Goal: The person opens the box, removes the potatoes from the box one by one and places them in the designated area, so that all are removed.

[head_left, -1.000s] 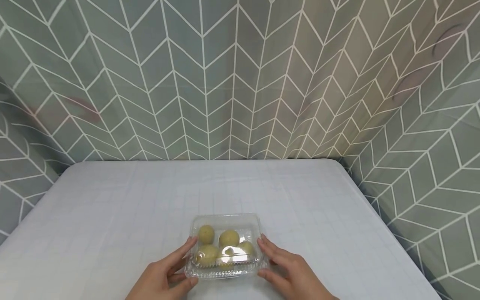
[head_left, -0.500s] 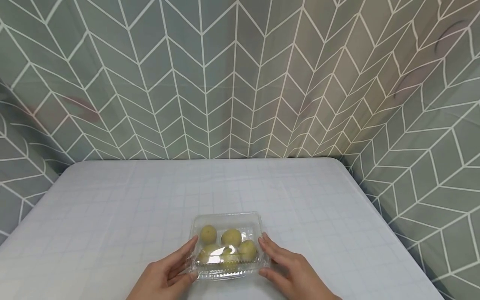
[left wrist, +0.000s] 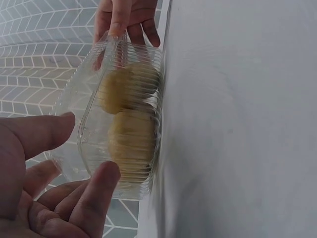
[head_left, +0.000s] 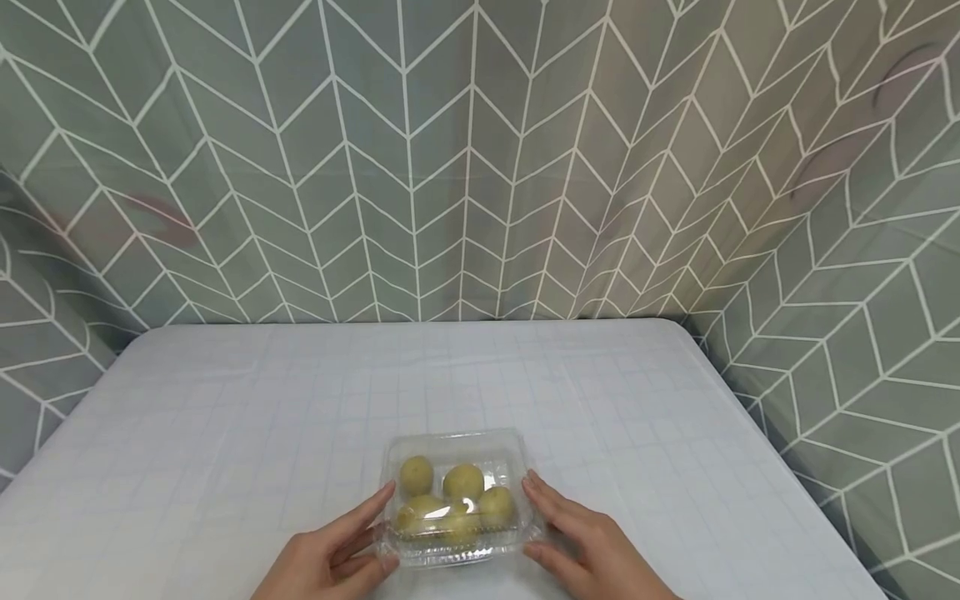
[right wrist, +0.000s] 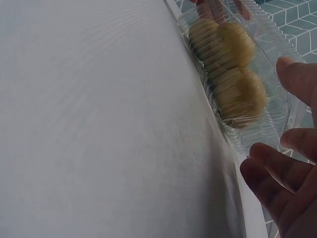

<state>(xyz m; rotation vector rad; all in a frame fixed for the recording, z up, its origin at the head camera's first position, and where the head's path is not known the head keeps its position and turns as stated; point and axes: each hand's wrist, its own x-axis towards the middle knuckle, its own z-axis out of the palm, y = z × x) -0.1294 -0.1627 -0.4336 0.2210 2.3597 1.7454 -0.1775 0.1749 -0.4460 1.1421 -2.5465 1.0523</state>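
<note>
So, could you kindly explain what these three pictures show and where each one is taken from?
There is no machine here, only a person's two bare hands. The wide picture comes from a camera on the person's head, looking forward and down. The other two come from cameras on the wrists, so they look tipped sideways.

On the white table sits a clear box, lid closed, with yellowish round fruits inside. The head view seems to show five, but I cannot count them for sure.

The left hand grips the box's left side, thumb and fingers curled round its edge, as the left wrist view shows. The right hand lies against the right side, fingertips touching the rim. Behind the table hangs a grey-green patterned curtain.
</note>
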